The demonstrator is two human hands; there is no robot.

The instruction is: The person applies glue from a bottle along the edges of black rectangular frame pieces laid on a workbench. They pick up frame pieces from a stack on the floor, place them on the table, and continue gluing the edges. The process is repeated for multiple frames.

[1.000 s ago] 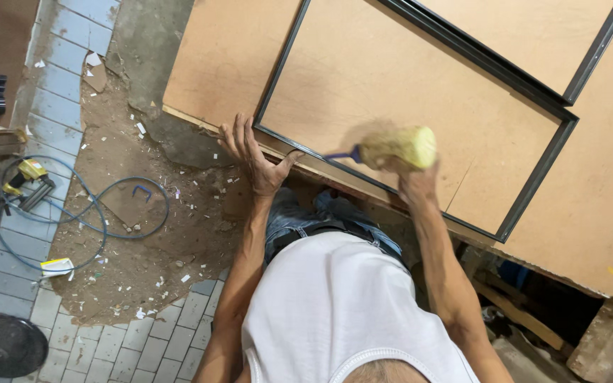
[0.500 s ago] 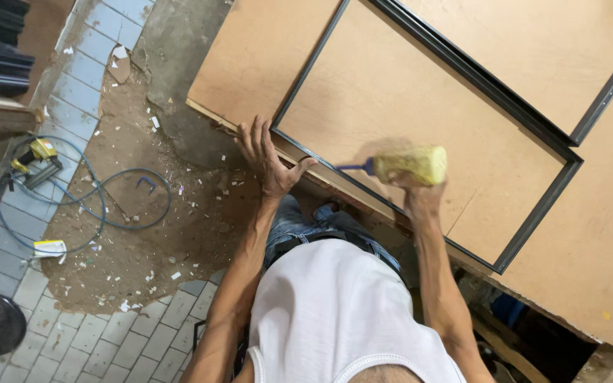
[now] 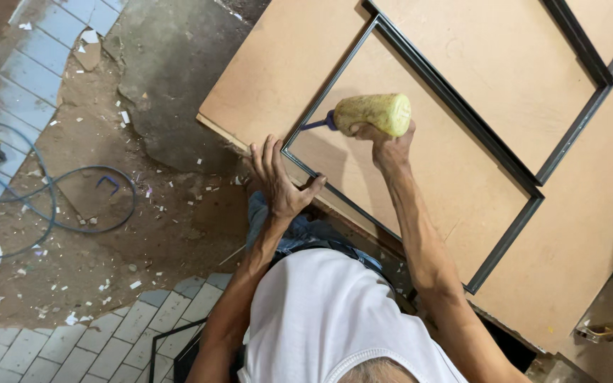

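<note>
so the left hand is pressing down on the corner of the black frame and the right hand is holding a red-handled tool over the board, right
Not quite: the tool handle in the right hand is yellowish, not red, as the head view shows. The rest holds: the left hand presses on the corner of the black frame lying on the board.

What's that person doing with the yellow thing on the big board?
A person in a white sleeveless top is bent over a large brown board with a thin black frame lying on it. The left hand is pressed flat on the near corner of the frame, at the board's edge. The right hand grips a tool with a fat yellow handle and a blue shaft, its tip pointing at the frame's left side. On the dirt floor to the left lies a coiled blue cable.
</note>
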